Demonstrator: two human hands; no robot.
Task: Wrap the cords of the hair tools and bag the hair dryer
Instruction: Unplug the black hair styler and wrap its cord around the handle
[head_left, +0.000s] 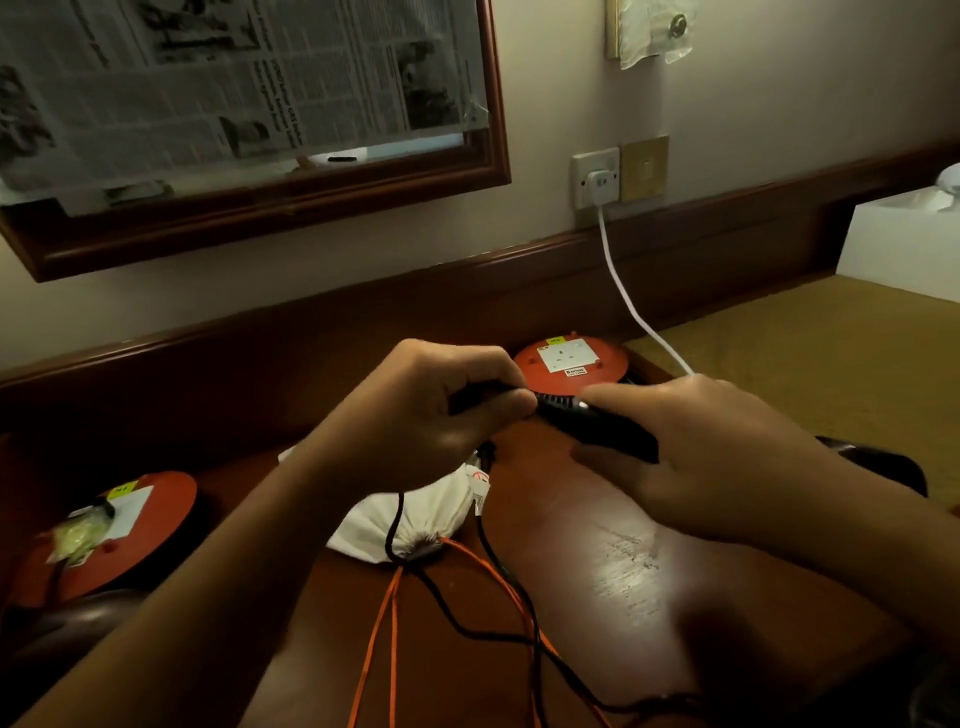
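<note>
A black hair tool (587, 421) is held above the wooden desk between both hands. My left hand (436, 410) is closed around its left end, where the black cord (514, 587) leaves and trails down across the desk toward me. My right hand (696, 452) grips the tool's thicker right part, fingers wrapped over it. Below the hands lies a white drawstring bag (415, 514), its gathered neck toward me, with a dark drawstring. Most of the tool's body is hidden by my hands.
An orange cable reel (571, 364) with a socket stands at the desk's back, a second one (124, 525) at the left. Orange cable (384, 623) runs toward me. A white cord (623, 291) hangs from the wall socket (596, 176). A framed mirror (249, 135) hangs above.
</note>
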